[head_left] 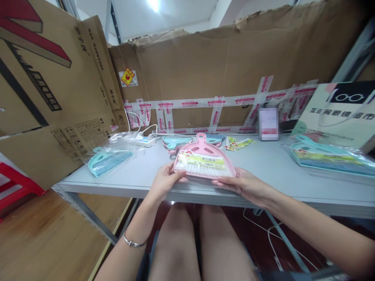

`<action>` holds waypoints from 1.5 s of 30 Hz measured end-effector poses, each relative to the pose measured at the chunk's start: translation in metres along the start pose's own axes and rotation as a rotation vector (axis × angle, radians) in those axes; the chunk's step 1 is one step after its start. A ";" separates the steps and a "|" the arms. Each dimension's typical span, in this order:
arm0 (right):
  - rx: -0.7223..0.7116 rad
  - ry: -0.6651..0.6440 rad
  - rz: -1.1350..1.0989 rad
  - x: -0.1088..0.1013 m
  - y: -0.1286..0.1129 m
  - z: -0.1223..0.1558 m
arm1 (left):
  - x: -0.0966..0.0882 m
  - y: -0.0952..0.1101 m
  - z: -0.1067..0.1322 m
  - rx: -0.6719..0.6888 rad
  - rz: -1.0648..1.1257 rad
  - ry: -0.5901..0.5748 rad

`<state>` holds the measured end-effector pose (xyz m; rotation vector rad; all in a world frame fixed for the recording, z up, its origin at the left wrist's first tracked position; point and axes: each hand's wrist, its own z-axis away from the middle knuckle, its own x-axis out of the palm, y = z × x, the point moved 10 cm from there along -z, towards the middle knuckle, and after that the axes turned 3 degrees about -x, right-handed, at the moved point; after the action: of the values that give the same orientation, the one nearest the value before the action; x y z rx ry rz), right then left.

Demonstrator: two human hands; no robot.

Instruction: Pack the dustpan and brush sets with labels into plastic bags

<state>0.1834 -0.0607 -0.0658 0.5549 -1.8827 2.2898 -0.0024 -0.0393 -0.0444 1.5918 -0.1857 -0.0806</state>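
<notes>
A pink plastic dustpan-and-brush set point(205, 159) is gripped at both lower corners by left hand point(164, 180) and right hand point(246, 186) at the grey table point(140, 173); two-handed holding seems underway, level support being called for next.

- Taped cardboard wall point(187, 66) stands at the rear
- Printed carton point(70, 89), left — red stool point(27, 183) beside it
- White power strip point(146, 142)
- Phone point(269, 121), upright — partly pixelated
- Spectacles-printed bag point(334, 130), right
</notes>
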 end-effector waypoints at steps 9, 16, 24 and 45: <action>0.068 0.181 -0.029 -0.017 0.008 -0.004 | 0.013 0.016 0.015 0.135 -0.101 -0.298; 0.097 0.105 0.103 -0.016 0.009 -0.004 | 0.001 0.037 0.008 0.420 -0.438 -0.048; -0.269 -0.198 0.151 0.014 -0.023 0.001 | -0.026 0.031 0.015 0.421 -0.218 0.400; -0.416 0.200 0.420 0.002 -0.026 -0.036 | -0.016 0.018 -0.010 0.344 -0.047 0.189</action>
<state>0.1827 -0.0202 -0.0463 -0.1304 -2.4462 1.9602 -0.0176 -0.0273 -0.0275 1.9357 -0.0143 0.0694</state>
